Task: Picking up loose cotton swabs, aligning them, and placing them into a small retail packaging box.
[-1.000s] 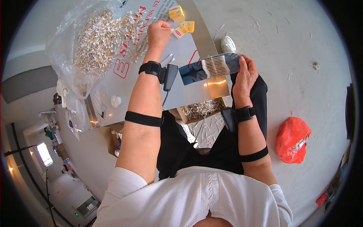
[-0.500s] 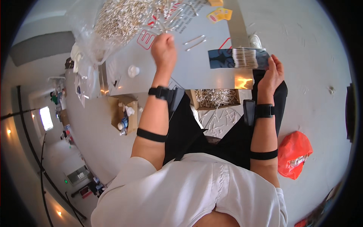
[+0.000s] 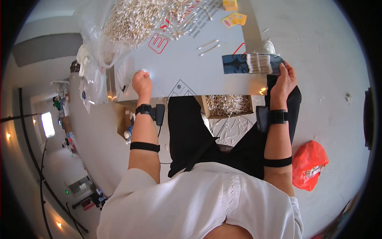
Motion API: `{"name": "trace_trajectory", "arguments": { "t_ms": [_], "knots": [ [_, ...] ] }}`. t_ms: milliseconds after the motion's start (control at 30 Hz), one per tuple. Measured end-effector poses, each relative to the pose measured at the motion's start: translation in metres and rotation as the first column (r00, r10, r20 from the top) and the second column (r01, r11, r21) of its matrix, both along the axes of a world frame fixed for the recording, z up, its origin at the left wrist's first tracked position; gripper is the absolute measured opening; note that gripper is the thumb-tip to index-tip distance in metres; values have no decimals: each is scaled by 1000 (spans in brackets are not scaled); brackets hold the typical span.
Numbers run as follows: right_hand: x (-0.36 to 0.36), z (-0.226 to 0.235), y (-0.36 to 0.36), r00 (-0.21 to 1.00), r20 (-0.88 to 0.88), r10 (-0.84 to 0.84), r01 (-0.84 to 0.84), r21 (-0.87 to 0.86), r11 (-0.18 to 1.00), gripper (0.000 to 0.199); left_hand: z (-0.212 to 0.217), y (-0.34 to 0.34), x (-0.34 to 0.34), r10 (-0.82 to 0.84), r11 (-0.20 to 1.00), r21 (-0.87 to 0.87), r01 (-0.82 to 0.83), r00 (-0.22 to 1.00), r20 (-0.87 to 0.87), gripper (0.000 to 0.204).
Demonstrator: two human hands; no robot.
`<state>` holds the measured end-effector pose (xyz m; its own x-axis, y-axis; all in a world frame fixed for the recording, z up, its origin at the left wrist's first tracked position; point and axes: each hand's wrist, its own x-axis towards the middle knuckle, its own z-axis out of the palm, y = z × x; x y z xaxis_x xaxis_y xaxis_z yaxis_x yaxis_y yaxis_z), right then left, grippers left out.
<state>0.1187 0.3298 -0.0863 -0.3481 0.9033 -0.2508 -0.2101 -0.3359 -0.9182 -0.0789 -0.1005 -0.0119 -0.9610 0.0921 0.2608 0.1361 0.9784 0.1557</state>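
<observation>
My right hand (image 3: 285, 83) pinches the right end of a flat, dark blue pack (image 3: 234, 64), thumb on top. Across the pack lies a tidy row of cotton swabs (image 3: 259, 63). My left hand (image 3: 142, 84) is closed at the near left part of the grey box-like table top (image 3: 171, 67). Its curled fingers touch and mostly cover a small white round container (image 3: 146, 73). What the fingers hold, if anything, is hidden. Two loose cotton swabs (image 3: 209, 48) lie on the top, between the hands and farther back.
A clear plastic bag (image 3: 89, 28) spills a big heap of cotton swabs (image 3: 133, 22) at the far left. Yellow packets (image 3: 234, 19) lie at the back. Under the near edge stands a cardboard box (image 3: 228, 115) of swabs. A red plastic bag (image 3: 309, 167) rests on the floor at right.
My left hand has come from beside the swab heap leftward and nearer, down onto the white round container. My right hand still holds the pack in nearly the same place.
</observation>
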Motion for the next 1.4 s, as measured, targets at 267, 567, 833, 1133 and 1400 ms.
{"name": "trace_trajectory", "arguments": {
  "t_ms": [267, 567, 833, 1133, 1400],
  "knots": [
    [0, 15, -9, 1000, 19, 17, -16, -59, 998, 19, 6, -18, 1, 71, 960, 278, -17, 980, -185, 16],
    [1, 11, -4, 999, 28, 16, -14, -68, 998, 21, 31, 183, -11, -347, 721, 609, 329, 933, -94, 20],
    [2, 3, -4, 999, 17, 31, -29, -83, 996, 21, 1, 299, -42, -412, 840, 465, 280, 887, 210, 23],
    [-1, 15, -8, 998, 4, 56, -55, -93, 994, 19, -18, 314, -61, -239, 943, 310, 123, 898, 370, 40],
    [-1, 13, -8, 997, -8, 80, -80, -134, 988, 20, -15, 307, -65, -501, 761, 576, 297, 833, 233, 14]
  ]
}}
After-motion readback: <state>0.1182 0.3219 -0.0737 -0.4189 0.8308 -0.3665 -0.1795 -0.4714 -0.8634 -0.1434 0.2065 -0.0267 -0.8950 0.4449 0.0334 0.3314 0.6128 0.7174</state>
